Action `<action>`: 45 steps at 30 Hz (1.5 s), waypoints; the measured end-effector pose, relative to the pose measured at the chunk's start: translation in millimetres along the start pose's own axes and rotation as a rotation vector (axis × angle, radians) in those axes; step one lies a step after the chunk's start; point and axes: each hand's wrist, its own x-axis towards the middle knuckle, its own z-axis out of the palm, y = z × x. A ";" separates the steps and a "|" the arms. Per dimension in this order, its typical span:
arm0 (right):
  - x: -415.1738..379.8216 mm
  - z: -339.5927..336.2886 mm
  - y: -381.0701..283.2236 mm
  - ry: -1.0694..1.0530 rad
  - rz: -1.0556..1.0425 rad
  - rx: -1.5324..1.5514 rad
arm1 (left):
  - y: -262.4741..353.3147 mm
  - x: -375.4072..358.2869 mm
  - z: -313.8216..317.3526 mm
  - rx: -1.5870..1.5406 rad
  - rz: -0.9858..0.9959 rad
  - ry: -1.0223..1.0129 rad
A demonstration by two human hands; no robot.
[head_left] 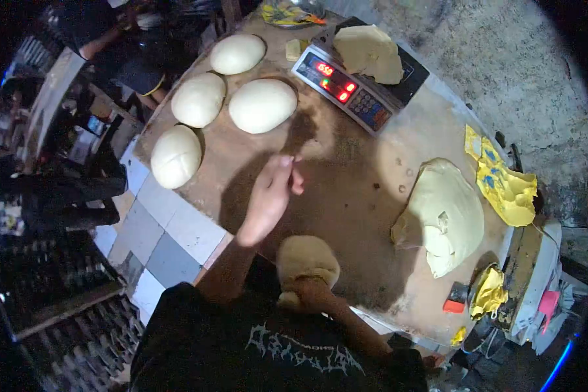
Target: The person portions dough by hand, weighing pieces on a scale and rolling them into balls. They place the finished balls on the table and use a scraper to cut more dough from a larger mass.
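Note:
Near the table's front edge, a rounded lump of dough (308, 256) shows a fold across its near side. My right hand (310, 294) grips that near side, its fingers partly sunk in or hidden by the dough. My left hand (271, 196) is raised over the table to the left of the lump, holding nothing; its fingers are loosely curled and a little apart. To the right lies a big mass of dough (454, 209) with a torn, cut-looking edge. A digital scale (346, 91) with lit red digits carries a flat dough piece (370, 52).
Several smooth dough balls (262, 106) sit at the table's back left. A torn yellow wrapper (503, 186) lies along the right edge, near a red-and-black object (455, 298). White and grey tiles (193, 232) border the left side. Another person (137, 65) is at the upper left.

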 end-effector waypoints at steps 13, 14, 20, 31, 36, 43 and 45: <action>-11.9 5.2 40.5 0.520 0.530 -0.066 | -124.6 -60.7 13.1 1.075 0.582 -0.523; -22.2 14.6 21.3 0.681 0.534 0.006 | -130.2 -45.1 12.4 1.046 0.430 -0.638; 41.7 39.3 85.5 1.340 0.605 0.175 | -182.6 90.0 32.7 1.172 0.591 -0.343; 73.9 -68.5 196.4 1.168 0.561 0.877 | -172.5 170.5 44.3 0.254 -0.250 -0.999; 59.1 27.1 123.0 0.729 0.650 1.200 | -153.1 48.2 -63.3 0.532 -0.139 -0.894; 169.3 -39.5 82.8 0.225 -0.007 0.568 | -153.1 -51.9 -162.4 0.271 -0.121 -0.204; 232.2 -59.1 107.7 0.236 0.064 0.409 | -148.3 -20.4 -166.6 0.494 0.038 0.084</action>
